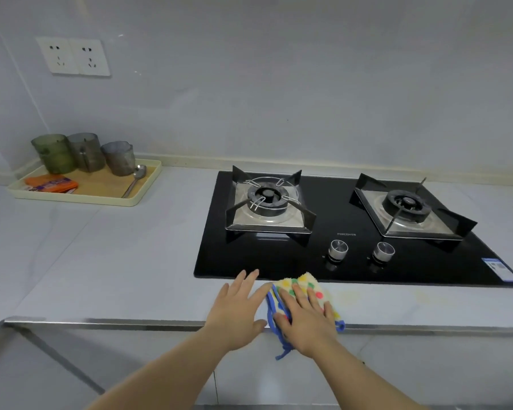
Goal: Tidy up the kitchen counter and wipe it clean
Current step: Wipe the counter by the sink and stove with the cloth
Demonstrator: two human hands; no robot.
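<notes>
Yellow terry with red, green and yellow dots shows between the straight, spread fingers of the right hand, which lies palm-down on the cloth and presses it flat rather than gripping it. The cloth sits at the front edge of the counter, just before the near rim of the black glass hob, and its blue trim hangs over the metal edge below the wrist. The left hand rests just beside it, open and flat on the counter, fingers extended toward the hob and one of them meeting the cloth's left border. Two knobs stand beyond the cloth, in front of two burners. Well apart, at the back left against the wall, a cream tray holds three upright tumblers, a spoon and an orange packet. Twin wall sockets sit above it.
</notes>
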